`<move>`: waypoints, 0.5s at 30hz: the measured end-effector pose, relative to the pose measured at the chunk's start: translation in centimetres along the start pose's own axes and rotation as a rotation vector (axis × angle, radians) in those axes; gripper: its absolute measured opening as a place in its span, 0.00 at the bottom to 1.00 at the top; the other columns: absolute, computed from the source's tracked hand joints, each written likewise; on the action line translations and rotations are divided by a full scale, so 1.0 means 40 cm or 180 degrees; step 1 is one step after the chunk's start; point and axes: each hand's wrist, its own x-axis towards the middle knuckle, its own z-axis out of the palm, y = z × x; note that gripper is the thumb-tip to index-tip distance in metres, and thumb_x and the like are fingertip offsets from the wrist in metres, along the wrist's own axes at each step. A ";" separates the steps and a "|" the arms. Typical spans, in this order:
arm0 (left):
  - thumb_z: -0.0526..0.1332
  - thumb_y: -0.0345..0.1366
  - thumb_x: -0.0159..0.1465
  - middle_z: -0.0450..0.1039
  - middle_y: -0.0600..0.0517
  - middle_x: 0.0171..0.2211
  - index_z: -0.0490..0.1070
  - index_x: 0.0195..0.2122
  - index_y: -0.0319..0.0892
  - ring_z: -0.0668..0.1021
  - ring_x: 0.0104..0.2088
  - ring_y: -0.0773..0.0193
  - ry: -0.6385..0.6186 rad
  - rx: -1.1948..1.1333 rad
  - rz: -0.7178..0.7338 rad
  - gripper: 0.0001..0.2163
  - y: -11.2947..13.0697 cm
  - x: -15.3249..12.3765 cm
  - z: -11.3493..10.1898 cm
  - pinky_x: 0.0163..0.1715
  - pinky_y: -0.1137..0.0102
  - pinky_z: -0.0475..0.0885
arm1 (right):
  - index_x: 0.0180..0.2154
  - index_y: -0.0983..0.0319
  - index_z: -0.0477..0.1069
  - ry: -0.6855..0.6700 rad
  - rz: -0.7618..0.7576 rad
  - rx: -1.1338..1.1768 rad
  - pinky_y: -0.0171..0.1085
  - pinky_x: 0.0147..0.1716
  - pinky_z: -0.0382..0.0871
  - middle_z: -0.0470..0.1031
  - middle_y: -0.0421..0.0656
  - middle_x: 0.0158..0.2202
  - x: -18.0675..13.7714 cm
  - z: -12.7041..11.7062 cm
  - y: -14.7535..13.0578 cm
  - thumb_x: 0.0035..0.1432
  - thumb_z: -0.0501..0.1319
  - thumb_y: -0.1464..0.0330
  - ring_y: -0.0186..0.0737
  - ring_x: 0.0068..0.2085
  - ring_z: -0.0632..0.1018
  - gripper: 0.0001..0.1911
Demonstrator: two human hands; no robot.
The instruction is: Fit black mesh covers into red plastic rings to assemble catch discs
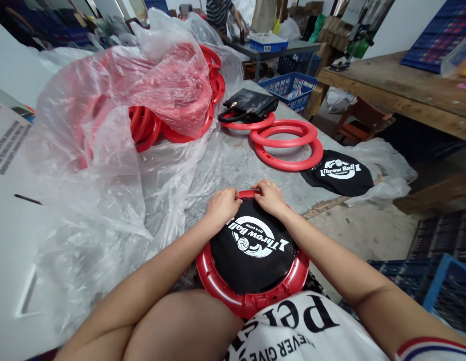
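Observation:
A red plastic ring point(218, 281) rests against my lap, its near side toward me. Across its opening lies a round black mesh cloth point(233, 271) with a white "Throw Ball" print, upside down to me. My left hand point(222, 204) is closed on the far rim, thumb over the cloth's edge. Just to its right, my right hand point(269, 199) grips the same rim with bent fingers. Between them shows a short piece of red rim. Beyond my right hand, two bare red rings point(289, 163) overlap on the table, beside another printed black cloth point(349, 185).
At the left, a large clear plastic bag point(105, 175) holds several red rings. A black bag point(251, 103) lies on a red ring at the table's far end. Blue crates point(293, 85) stand beyond, and a person in a striped shirt point(218, 15) is at a back table.

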 end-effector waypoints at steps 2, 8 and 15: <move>0.64 0.38 0.63 0.82 0.44 0.43 0.78 0.44 0.45 0.81 0.47 0.51 -0.0001 0.0026 0.0023 0.09 -0.004 0.000 0.000 0.45 0.63 0.71 | 0.52 0.59 0.75 0.0012 -0.0019 0.0000 0.52 0.60 0.62 0.74 0.50 0.57 0.001 0.002 0.003 0.62 0.57 0.71 0.55 0.58 0.71 0.18; 0.63 0.37 0.63 0.82 0.47 0.38 0.80 0.37 0.46 0.81 0.42 0.54 -0.0108 -0.0138 -0.0054 0.06 -0.013 0.014 0.000 0.42 0.66 0.71 | 0.51 0.59 0.75 0.0039 -0.0050 -0.0040 0.52 0.58 0.63 0.75 0.50 0.56 0.001 0.005 0.005 0.61 0.57 0.71 0.55 0.56 0.72 0.17; 0.62 0.34 0.60 0.79 0.52 0.31 0.77 0.31 0.43 0.77 0.32 0.62 0.0031 -0.0801 -0.0204 0.04 -0.024 0.018 0.025 0.35 0.68 0.68 | 0.52 0.60 0.75 -0.0132 0.0069 0.0067 0.51 0.60 0.62 0.74 0.49 0.58 0.015 -0.011 0.003 0.61 0.59 0.71 0.54 0.59 0.71 0.18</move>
